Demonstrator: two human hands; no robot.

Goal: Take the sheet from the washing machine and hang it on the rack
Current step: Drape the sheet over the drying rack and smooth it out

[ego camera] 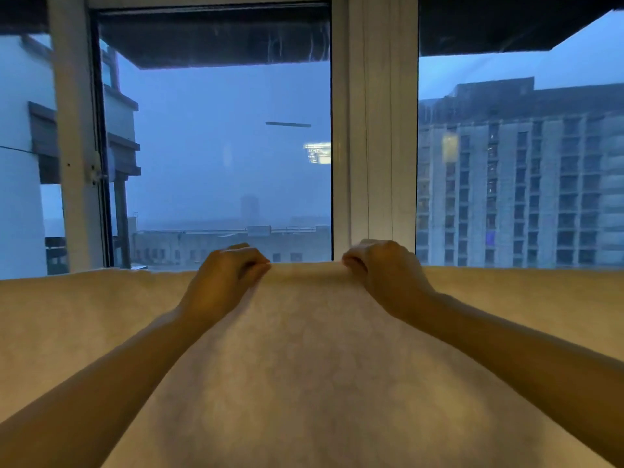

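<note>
A pale cream sheet (pixel 310 359) with a faint pattern fills the lower half of the view, spread wide from the left edge to the right edge. Its top edge runs level just under the window. My left hand (pixel 226 278) grips that top edge left of centre, fingers curled over the cloth. My right hand (pixel 381 271) grips the same edge a little to the right, also closed on it. The stretch of sheet between the two hands is pulled taut. The rack is hidden behind the sheet. No washing machine is in sight.
A large window stands directly behind the sheet, with a white frame post (pixel 381 130) at centre right and another white post (pixel 74 146) at the left. Tall buildings (pixel 520 184) show outside in blue dusk light.
</note>
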